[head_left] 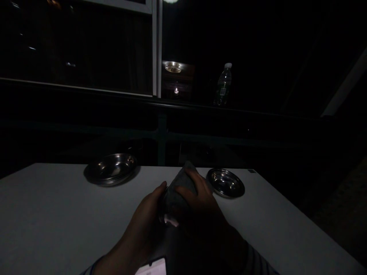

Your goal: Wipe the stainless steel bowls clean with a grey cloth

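My left hand (pixel 145 215) is closed around the side of a shiny metal dish (pixel 171 220), its thumb pointing up along the edge. A grey cloth (pixel 180 182) covers much of that dish. Over the cloth lies my right hand (pixel 202 200), fingers bent and pressing it against the dish. Both hands are above the middle of the white table (pixel 71 225). Darkness and the hands hide most of the dish's shape.
Stacked metal dishes (pixel 110 170) stand at the back left of the table. More metal dishes (pixel 225 182) are at the back right. A lit phone (pixel 151 267) lies at the near edge. Behind, a plastic bottle (pixel 223 86) stands on the window ledge.
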Demonstrator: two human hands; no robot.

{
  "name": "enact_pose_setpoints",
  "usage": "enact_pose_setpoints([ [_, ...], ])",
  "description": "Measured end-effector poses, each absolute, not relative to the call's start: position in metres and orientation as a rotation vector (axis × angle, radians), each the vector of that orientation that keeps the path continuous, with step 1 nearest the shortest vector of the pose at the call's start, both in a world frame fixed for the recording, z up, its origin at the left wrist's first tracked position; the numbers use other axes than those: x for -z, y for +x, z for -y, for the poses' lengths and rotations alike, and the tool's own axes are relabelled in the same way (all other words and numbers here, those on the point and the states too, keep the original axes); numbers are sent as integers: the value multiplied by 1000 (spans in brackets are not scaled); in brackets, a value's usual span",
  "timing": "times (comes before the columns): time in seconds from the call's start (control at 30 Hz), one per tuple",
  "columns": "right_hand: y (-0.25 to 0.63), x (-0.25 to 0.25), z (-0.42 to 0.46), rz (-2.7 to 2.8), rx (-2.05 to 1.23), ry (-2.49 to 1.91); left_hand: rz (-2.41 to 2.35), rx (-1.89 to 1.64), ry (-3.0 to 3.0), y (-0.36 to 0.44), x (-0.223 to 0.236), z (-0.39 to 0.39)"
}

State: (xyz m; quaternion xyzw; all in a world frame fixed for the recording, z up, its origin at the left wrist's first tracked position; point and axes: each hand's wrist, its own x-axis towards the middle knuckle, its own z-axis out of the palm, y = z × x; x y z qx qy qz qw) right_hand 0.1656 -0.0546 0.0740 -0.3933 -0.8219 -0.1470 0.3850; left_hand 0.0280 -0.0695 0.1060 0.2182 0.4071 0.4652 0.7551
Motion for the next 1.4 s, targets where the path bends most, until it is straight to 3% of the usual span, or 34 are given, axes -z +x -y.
enact_pose_setpoints([
  [0.33,142,-56,64,2248,645,-859,-889,-1163,423,24,-114,68],
  [0.63,165,-60,42,1981,304,-1097,-951,-1064,522,30,-104,73],
  [0.97,144,-51,63,2278,658,-838,-1045,-1273,494,27,-104,65],
  [1.17,155,-56,50,2114,485,-926,-1047,-1163,624,29,-100,68],
  [1.4,165,-59,40,1844,-148,-1048,-1081,-1242,667,31,-103,71],
])
